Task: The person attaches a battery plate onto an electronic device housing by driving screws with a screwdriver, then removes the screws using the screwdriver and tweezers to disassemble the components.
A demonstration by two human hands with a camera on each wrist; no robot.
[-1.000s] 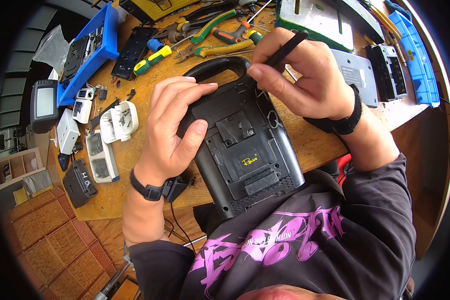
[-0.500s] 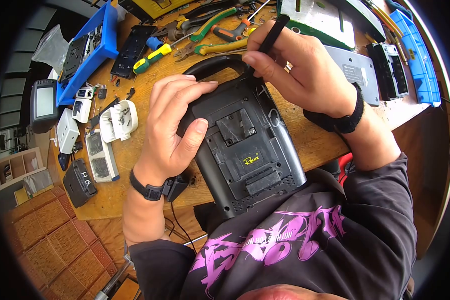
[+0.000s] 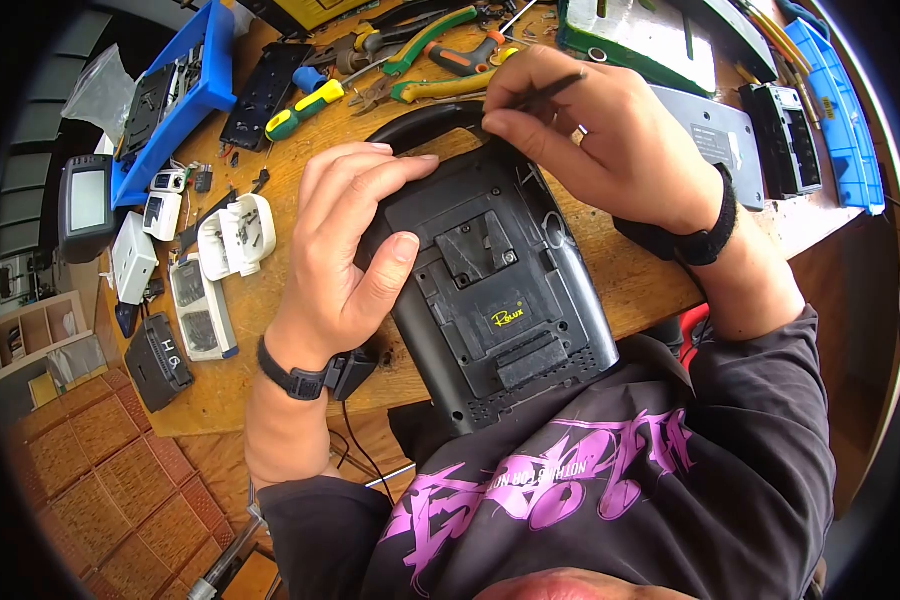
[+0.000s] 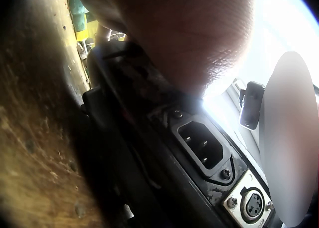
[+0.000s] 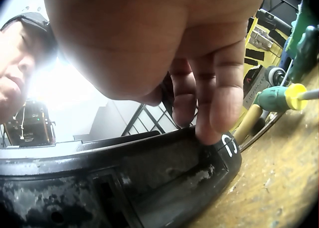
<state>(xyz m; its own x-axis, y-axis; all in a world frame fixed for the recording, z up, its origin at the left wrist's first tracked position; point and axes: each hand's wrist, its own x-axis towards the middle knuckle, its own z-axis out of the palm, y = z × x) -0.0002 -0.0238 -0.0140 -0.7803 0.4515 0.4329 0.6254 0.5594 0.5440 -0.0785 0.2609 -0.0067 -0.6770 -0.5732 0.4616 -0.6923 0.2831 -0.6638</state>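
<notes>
A black battery charger (image 3: 485, 345) with a yellow "Rolux" logo and a carry handle (image 3: 420, 122) lies tilted at the front of the bench, its lower end against the shirt. My left hand (image 3: 345, 240) rests on its upper left edge, fingers over the top and thumb across the face. Between thumb and fingers my right hand (image 3: 610, 140) pinches a thin black tool (image 3: 555, 90) at the upper right corner near the handle; the tip is hidden. In the left wrist view, a power socket (image 4: 202, 146) and a round multi-pin connector (image 4: 253, 204) show on the charger's side.
Green-and-yellow pliers (image 3: 430, 90) and a screwdriver (image 3: 305, 110) lie beyond the handle. At left stand a blue bin (image 3: 195, 85) and a white case (image 3: 235, 240) holding small screws. A grey box (image 3: 715, 135) and a blue crate (image 3: 845, 125) sit at right.
The black tool has swung from steeply upright to a flatter slant, as the right hand turned and shifted slightly left before settling. The left hand stays on the charger.
</notes>
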